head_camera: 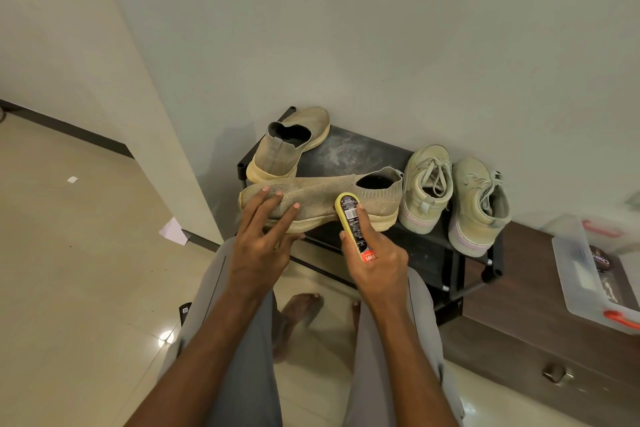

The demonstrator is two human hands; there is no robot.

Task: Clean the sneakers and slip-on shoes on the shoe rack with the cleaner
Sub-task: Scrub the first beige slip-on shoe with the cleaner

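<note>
Domestic interior — a home hallway or entry corner. Indicators: glossy tiled floor [86,270], plain painted wall [381,28] with dark skirting [69,130], a low shoe rack [356,152] carrying worn shoes just beyond the fingers — and a wooden cabinet [540,329] beside it.

We cannot read the cleaner's [354,222] label — the print is too small, and the right hand [375,263] covers its lower end. The near slip-on's [322,196] toe lies partly under the fingers [258,204] of the left hand [259,246]. The clear box [575,263] is cut off by the right edge — its contents are blurred. The shoe rack's [360,152] lower shelves are hidden from us.
</note>
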